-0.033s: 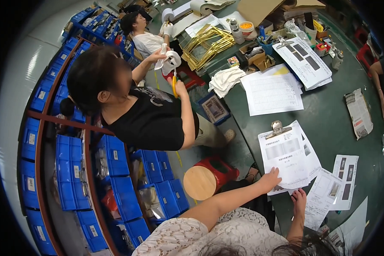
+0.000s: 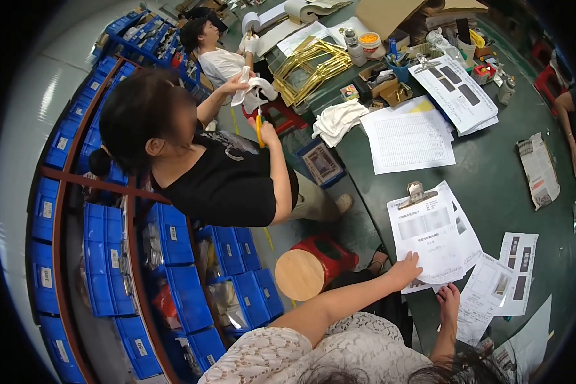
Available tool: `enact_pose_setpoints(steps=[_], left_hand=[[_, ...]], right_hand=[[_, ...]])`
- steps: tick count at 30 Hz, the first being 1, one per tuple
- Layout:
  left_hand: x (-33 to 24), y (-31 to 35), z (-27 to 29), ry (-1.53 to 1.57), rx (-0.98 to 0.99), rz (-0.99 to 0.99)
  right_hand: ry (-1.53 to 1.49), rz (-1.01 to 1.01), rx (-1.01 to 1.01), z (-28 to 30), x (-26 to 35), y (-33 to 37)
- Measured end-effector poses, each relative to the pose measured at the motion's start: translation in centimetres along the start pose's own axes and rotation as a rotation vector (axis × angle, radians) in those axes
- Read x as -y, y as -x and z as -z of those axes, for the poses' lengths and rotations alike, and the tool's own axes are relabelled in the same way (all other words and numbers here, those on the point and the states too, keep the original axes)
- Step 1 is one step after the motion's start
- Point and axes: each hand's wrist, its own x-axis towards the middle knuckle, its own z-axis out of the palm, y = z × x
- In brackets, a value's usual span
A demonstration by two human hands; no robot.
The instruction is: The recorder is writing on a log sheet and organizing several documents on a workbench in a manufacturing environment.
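Observation:
A clipboard with a metal clip [image 2: 416, 194] holds a stack of printed paper sheets [image 2: 429, 246] on the green table. My left hand [image 2: 404, 270] rests on the lower left of the stack, fingers stretched over the paper. At the stack's bottom edge, my right hand [image 2: 449, 299] has its fingers curled against the sheets and seems to pinch them; the fingertips are partly hidden. Loose printed sheets [image 2: 483, 297] lie just right of that hand, partly overlapping.
On the left a co-worker in black [image 2: 230, 173] holds yellow-handled scissors [image 2: 259, 128] and white cloth [image 2: 255, 95]. Blue bins [image 2: 102, 262] line the shelves. A round-topped stool [image 2: 299, 274] stands nearby. Farther up the table lie another clipboard [image 2: 457, 93], gold frames [image 2: 313, 67] and folded newspaper [image 2: 537, 169].
The co-worker's scissors have shifted slightly down and left, and the white cloth hangs in a different shape. My hands and the papers have not visibly moved.

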Motion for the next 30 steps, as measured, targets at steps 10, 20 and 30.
enact_pose_setpoints(steps=[10, 20, 30], left_hand=[[0.5, 0.1, 0.2, -0.011, 0.000, -0.038], [-0.4, 0.1, 1.7, 0.030, 0.061, -0.014], [-0.4, -0.3, 1.4, 0.138, 0.039, 0.061]], right_hand=[[-0.023, 0.013, -0.002, 0.3, -0.5, -0.3], [-0.014, 0.008, -0.033, -0.4, -0.2, 0.0], [0.002, 0.029, -0.031, -0.6, -0.1, 0.3]])
